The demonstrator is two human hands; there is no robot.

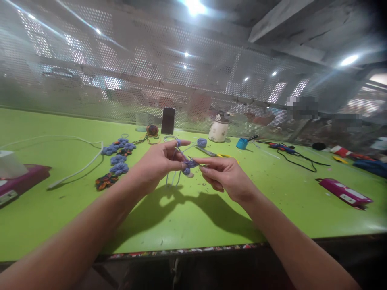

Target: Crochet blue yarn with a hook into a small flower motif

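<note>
Between the fingertips of my left hand (165, 159) is a small piece of purple-blue crochet (191, 163). A strand of the same yarn (178, 143) loops over the raised index finger, and loose ends hang below the hand. My right hand (225, 173) is closed in a pinch at the right edge of the work, on what looks like a thin crochet hook, mostly hidden by the fingers. Just beyond the hands sit a purple-blue yarn ball (201, 142) and scissors (211, 152) with yellow handles.
Crocheted flowers (119, 160), purple-blue and dark multicolour, lie left of my hands near a white cable (81, 173). Farther back stand a phone (168, 121), a dark yarn ball (152, 130), a white bottle (219, 129) and a blue pot (242, 143). Power strips (344, 192) flank both sides.
</note>
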